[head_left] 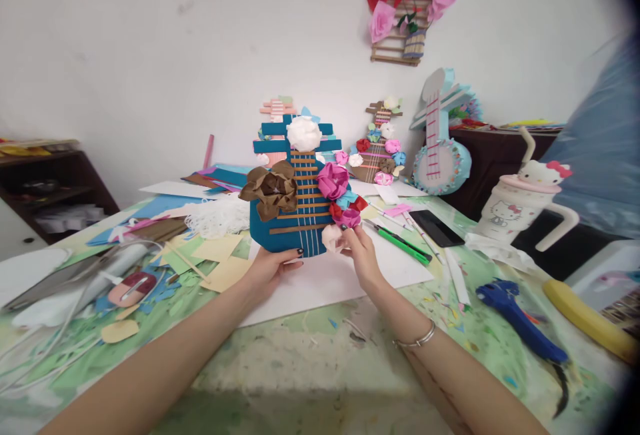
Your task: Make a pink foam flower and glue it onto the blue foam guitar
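Head view: your blue lute is upright over white paper, left hand clamped on its bottom edge, right hand pinching its pale flower; right of it, green cutter, phone; left, string; behind, half-hidden, pink lute.

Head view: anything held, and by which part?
Blue lute-shaped craft, by its bottom edge, in the left hand; the right hand has its fingers on the pale flower at the lower-right side.

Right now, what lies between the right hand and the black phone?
At least a green tool and a white stick, in the head view.
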Demonstrator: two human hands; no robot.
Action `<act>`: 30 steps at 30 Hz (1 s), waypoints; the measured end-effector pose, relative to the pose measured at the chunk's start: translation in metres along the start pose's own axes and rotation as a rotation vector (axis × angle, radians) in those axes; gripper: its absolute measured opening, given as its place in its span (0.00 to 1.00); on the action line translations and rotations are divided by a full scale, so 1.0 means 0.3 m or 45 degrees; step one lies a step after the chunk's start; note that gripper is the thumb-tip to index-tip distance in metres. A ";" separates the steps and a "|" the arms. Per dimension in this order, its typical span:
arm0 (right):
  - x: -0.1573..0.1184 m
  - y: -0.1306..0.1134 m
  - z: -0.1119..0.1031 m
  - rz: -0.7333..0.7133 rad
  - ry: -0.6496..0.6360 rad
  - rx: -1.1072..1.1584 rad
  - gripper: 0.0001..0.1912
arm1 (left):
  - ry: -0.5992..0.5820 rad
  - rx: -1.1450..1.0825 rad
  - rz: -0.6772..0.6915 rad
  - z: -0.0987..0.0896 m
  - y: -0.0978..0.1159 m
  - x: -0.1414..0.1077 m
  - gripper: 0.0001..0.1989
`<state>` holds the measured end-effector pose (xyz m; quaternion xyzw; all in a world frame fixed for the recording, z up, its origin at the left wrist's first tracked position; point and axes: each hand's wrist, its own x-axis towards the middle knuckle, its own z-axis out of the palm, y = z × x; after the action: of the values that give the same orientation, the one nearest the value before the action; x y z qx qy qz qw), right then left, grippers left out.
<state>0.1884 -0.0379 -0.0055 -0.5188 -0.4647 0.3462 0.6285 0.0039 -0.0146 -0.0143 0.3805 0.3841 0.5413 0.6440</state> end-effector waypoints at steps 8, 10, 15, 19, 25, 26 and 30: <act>0.035 -0.002 -0.020 0.147 -0.092 0.478 0.17 | 0.059 -0.114 -0.060 -0.022 0.057 0.006 0.21; 0.035 -0.003 -0.024 0.162 -0.151 0.437 0.15 | 0.036 -0.104 -0.060 -0.026 0.060 0.007 0.21; 0.034 0.002 -0.033 0.154 -0.203 0.417 0.15 | -0.044 -0.077 -0.103 -0.040 0.048 0.022 0.17; 0.034 -0.001 -0.038 0.168 -0.290 0.441 0.17 | -0.040 -0.063 -0.124 -0.045 0.044 0.032 0.14; 0.031 0.003 -0.038 0.092 -0.408 0.453 0.15 | -0.038 0.042 -0.113 -0.053 0.054 0.043 0.16; 0.031 0.005 -0.037 0.075 -0.408 0.459 0.15 | -0.059 0.097 -0.097 -0.055 0.058 0.044 0.17; 0.029 0.009 -0.027 0.040 -0.284 0.496 0.12 | -0.013 0.558 0.053 -0.064 0.079 0.033 0.18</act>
<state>0.1990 -0.0321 -0.0065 -0.3535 -0.4475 0.4945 0.6560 -0.0220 -0.0004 -0.0018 0.5222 0.4813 0.4561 0.5364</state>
